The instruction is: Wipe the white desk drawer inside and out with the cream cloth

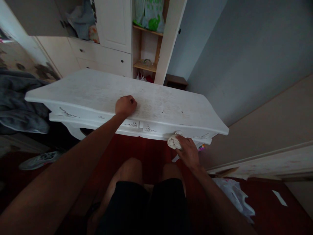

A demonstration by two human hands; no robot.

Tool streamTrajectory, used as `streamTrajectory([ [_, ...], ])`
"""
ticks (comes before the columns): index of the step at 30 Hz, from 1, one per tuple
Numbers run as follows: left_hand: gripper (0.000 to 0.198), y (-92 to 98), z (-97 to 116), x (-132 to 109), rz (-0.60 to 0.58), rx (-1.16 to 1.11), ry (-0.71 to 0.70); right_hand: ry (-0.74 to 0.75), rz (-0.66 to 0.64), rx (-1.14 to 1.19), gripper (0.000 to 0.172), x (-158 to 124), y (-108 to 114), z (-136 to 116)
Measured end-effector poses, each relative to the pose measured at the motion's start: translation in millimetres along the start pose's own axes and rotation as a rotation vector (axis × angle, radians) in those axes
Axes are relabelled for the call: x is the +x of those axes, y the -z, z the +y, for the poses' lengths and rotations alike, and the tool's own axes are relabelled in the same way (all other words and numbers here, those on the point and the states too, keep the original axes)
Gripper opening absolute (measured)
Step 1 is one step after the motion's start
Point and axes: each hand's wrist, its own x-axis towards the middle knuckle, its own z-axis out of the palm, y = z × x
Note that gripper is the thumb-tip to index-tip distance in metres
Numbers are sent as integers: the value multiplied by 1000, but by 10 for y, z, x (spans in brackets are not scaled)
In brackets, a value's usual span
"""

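Note:
A long white table with carved drawer fronts stands before my knees, its top marked by greyish smudges. On that top, left of the middle near the front edge, rests my left hand, curled into a fist with nothing visible in it. My right hand grips a bunched off-white cloth at the right drawer's front. A pale knob shows just above the cloth. The palm side of the right hand is hidden.
Behind the table stands a white wardrobe with an open door and shelves holding bags. Dark grey fabric lies at left, above a shoe. A plastic bag lies on the red floor at right, by the wall.

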Motion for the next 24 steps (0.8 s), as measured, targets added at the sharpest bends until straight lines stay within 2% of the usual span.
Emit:
streamTrajectory([
  [9,31,-53,-34,18,15,1,-6,-69,128,6,51,178,-142,-49],
  [14,32,-52,-32,14,2,-7,6,-89,136,26,51,257,-137,-71],
  [20,33,-62,-39,18,9,-27,11,-75,52,34,49,283,12,-52],
  [24,32,-67,-45,24,10,-30,6,-47,57,138,45,224,251,-15],
])
